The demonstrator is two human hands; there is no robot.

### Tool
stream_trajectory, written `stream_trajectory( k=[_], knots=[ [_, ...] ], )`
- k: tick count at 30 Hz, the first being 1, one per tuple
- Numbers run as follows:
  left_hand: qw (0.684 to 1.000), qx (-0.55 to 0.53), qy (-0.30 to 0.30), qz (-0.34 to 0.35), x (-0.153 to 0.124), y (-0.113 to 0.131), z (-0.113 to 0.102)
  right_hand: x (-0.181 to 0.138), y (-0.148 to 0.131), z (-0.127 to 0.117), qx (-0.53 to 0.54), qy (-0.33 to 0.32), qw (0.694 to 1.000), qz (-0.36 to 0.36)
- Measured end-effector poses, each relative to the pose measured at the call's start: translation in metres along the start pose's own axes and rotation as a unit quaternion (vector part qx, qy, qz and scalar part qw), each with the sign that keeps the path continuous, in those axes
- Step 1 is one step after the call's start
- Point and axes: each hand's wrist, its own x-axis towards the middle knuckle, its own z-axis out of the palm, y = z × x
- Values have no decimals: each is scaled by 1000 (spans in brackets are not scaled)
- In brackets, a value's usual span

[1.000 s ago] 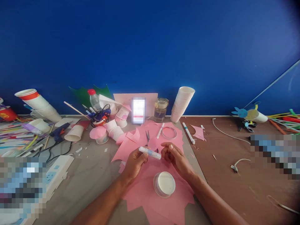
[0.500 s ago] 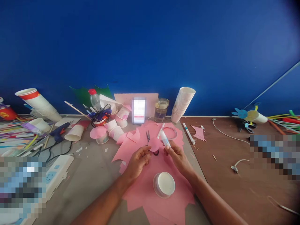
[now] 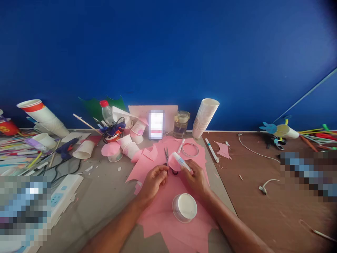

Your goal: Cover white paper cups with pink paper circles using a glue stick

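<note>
My right hand [image 3: 196, 179] grips a white glue stick [image 3: 182, 162] with a blue label, its tip tilted left onto a small round pink paper piece [image 3: 173, 162]. My left hand [image 3: 155, 180] is closed in a pinch at the left edge of that pink piece. Both hands hover over large pink paper sheets [image 3: 181, 225] on the table. Just below my hands an upside-down white paper cup [image 3: 184, 207] stands on the pink paper. Scissors [image 3: 166, 155] lie on the paper just beyond my left hand.
A tall stack of white cups [image 3: 204, 117], a glass jar [image 3: 180, 123], a tape ring [image 3: 190, 149] and a marker [image 3: 211, 150] sit behind. Left are loose cups [image 3: 123, 144], a glue gun [image 3: 67, 147], a power strip [image 3: 64, 193] and coloured sticks. Cables [image 3: 252, 151] cross the brown tabletop on the right.
The glue stick passed from my left hand to my right, which tipped its end left onto the pink round piece. My left hand now pinches that piece.
</note>
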Motion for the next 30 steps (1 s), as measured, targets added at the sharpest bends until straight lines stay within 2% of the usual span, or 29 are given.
stream_trajectory(
  k=[3,7,10,14,18,23,26,30],
  knots=[
    [993,-118,-4,-12,1,-1,-2,-3,0,-3,40,-16,998,-44],
    [956,-257,-111,-91,-1,5,-1,-7,-4,-5,81,-59,992,-74],
    [926,-308,-179,-128,-3,10,0,-7,-10,-5,85,-76,989,-91],
    [903,-337,-221,-150,-5,10,3,-6,-13,-1,76,-101,984,-127],
    [899,-338,-213,-178,-2,6,1,-7,-11,2,57,-109,980,-154],
    [915,-344,-130,-164,1,5,-4,-8,-7,-6,43,-80,986,-140],
    [923,-339,-114,-142,1,9,-2,-11,-4,-9,18,-77,987,-138],
    [929,-343,-110,-82,1,9,1,-14,-5,-6,-40,-81,979,-185]
  ],
)
